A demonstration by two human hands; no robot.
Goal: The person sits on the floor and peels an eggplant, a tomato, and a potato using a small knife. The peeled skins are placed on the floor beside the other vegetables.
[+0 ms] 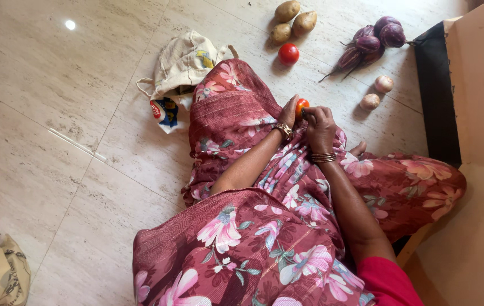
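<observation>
While both hands meet above the flowered lap, the left hand (288, 111) and right hand (319, 127) close together around a tomato (302, 105), which shows only as a red sliver between the fingers. Beyond them on the floor (55, 113) lie another tomato (288, 54), potatoes (292, 21), eggplants (371, 41) and two onions (377, 92). Left of the hands sits a crumpled cloth bag (181, 65).

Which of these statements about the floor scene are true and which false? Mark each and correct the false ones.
1. Both hands hold a tomato. True.
2. Three potatoes lie on the floor. True.
3. The aubergines are in the cloth bag. False: they lie on the floor tiles, apart from the bag.
4. The second tomato lies below the potatoes in the picture. True.
5. Four onions lie on the floor. False: two.
</observation>
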